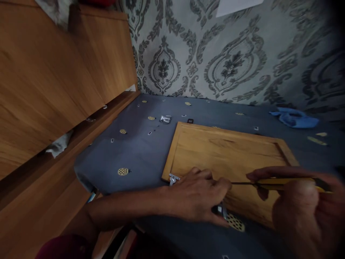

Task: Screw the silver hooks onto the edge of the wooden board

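One brown framed wooden panel (pixel 231 153): probably stiff, heavyish, best gripped by its rim (pixel 229 131). Right hand (pixel 306 207) clamps yellow-handled metal screwdriver (pixel 279 182); left hand (pixel 198 194), can't tell.

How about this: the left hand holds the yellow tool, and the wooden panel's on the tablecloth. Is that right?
No: the head view shows the right hand holding the yellow tool, not the left hand. The wooden panel does lie on the tablecloth.

screwdriver (pixel 277 183): yellow | panel (pixel 215 151): honey-brown | cloth (pixel 107 160): blue-grey, pineapple-patterned | wall (pixel 185 54): grey damask
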Demonstrator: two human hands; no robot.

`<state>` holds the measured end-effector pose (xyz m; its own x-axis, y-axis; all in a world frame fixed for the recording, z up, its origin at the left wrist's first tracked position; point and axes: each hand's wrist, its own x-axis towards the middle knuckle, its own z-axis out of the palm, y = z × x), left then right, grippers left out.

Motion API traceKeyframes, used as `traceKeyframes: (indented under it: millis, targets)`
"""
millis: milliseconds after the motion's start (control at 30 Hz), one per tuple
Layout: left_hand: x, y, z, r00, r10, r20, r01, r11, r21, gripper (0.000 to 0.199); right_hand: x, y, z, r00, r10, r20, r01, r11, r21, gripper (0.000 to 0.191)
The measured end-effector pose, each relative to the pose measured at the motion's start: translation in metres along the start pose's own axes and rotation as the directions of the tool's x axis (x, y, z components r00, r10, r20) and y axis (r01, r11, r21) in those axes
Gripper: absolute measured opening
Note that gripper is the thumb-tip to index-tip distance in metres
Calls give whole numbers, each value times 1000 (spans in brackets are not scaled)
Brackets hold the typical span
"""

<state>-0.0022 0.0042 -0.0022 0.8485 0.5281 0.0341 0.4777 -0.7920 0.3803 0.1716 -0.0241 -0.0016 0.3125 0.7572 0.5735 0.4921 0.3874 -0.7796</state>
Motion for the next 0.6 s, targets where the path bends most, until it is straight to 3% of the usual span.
traceKeyframes:
  millis: [133,233,433,600]
  targets:
    - [0,0,2,1000,-18,4,18,999,-36,57,4,5,0,983,-30,183,30,1000,0,36]
    - [-1,2,4,998,-60,-12,59,996,-68,60,3,6,2,991,-76,114,53,980,190,27]
    - [-3,2,9,993,-67,-94,51,985,-163,66,-9,-2,-1,1000,5,-3,-3,955,297,28]
    - [-4,5,9,992,-106,-74,93,982,-163,62,-13,-5,-3,994,8,108,-49,921,385,28]
